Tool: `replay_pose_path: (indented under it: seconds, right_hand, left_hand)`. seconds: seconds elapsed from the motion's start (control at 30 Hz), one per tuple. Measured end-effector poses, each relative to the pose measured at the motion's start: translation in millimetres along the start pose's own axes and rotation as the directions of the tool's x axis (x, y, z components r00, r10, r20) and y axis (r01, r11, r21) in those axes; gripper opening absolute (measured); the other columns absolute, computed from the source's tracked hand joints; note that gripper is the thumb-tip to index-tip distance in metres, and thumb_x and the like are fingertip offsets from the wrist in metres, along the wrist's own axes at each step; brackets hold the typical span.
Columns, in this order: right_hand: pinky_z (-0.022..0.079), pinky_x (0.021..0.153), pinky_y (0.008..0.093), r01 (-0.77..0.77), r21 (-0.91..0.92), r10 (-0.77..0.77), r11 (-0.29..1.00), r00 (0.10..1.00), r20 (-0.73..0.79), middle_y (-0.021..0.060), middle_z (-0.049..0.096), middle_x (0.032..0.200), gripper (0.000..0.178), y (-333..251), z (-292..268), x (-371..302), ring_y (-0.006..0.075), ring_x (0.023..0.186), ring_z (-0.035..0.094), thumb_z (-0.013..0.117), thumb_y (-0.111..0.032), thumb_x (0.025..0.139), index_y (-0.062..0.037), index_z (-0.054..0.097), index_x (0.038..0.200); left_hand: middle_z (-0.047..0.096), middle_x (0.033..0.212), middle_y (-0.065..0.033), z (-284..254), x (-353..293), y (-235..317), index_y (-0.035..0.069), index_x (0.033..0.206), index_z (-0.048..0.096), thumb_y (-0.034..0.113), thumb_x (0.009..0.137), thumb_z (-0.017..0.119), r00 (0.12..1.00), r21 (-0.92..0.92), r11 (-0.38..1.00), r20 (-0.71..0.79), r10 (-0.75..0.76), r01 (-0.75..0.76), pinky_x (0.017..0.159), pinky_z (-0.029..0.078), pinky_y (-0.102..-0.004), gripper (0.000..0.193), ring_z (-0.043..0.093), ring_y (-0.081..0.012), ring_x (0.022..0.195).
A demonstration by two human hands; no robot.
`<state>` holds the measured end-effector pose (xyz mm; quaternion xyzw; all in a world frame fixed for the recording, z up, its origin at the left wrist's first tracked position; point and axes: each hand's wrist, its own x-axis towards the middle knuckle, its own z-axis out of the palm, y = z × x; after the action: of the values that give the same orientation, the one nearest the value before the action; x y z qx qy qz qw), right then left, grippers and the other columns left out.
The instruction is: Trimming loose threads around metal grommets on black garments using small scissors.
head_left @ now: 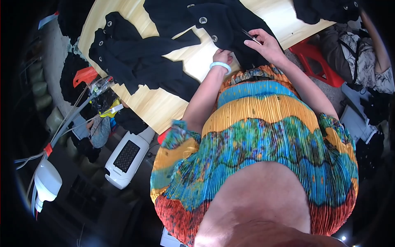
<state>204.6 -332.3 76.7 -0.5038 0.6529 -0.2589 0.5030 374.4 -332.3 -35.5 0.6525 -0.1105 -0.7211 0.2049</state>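
A black garment [242,18] with round silver buttons [203,20] is spread on the pale wooden table in front of me. My left hand [223,57], with a pale bangle [221,67] on the wrist, is closed at the near edge of this cloth; the fingertips are partly hidden. My right hand [265,44] is above the cloth's right side. Between its thumb and fingers is a pair of small metal thread snips [256,39], tips toward the far left. A second black garment [140,57], also with silver buttons, lies crumpled to the left.
The wooden table [152,108] curves around in front of me. More black cloth [321,10] lies at the far right, near another person's arm [380,53]. A red plastic stool [317,64] stands right of the table. At left are a white bulb [48,181] and a white-framed device [128,158].
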Motion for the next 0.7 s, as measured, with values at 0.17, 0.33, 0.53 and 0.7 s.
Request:
replay_pose_path:
  seconds: [0.17,0.33,0.53,0.7]
  right_hand:
    - [0.034,0.056,0.0195,0.005,-0.035,-0.004,0.999,0.999,0.032,-0.0033,0.045,0.066,0.025,10,4,-2,0.0040,0.060,0.039,0.063,-0.023,0.075,-0.0044,0.052,0.088]
    - [0.037,0.058,0.0222,0.045,-0.123,-0.044,0.991,0.999,0.012,0.0001,0.048,0.067,0.031,21,17,-3,0.0075,0.062,0.043,0.068,-0.027,0.069,-0.0040,0.050,0.081]
    - [0.042,0.066,0.0244,0.066,0.026,-0.066,0.997,0.998,0.014,0.0036,0.053,0.073,0.026,23,16,1,0.0112,0.068,0.051,0.066,-0.019,0.069,-0.0024,0.051,0.082]
    - [0.038,0.067,0.0195,0.035,0.230,-0.056,0.973,0.995,0.087,-0.0032,0.047,0.073,0.020,-30,7,4,0.0046,0.070,0.044,0.063,-0.017,0.074,-0.0055,0.049,0.082]
  left_hand:
    - [0.052,0.077,-0.0057,3,4,-5,0.008,0.083,0.046,0.011,0.077,0.053,0.974,-0.266,0.952,0.121,0.191,-0.154,0.068,0.044,-0.0332,0.009,0.053,-0.0178,0.070]
    - [0.051,0.069,-0.0040,13,-9,4,0.010,0.074,0.046,0.003,0.072,0.059,0.970,-0.297,0.934,0.081,0.231,-0.197,0.061,0.045,-0.0309,0.015,0.052,-0.0159,0.064]
    - [0.049,0.058,-0.0009,16,-44,44,0.011,0.070,0.046,0.007,0.068,0.066,0.941,-0.417,0.872,0.101,0.323,-0.255,0.038,0.039,-0.0238,0.021,0.049,-0.0112,0.046]
    - [0.055,0.062,-0.0003,-6,-65,79,0.011,0.073,0.053,0.015,0.072,0.064,0.929,-0.481,0.846,0.151,0.339,-0.230,0.041,0.041,-0.0232,0.012,0.053,-0.0132,0.048]
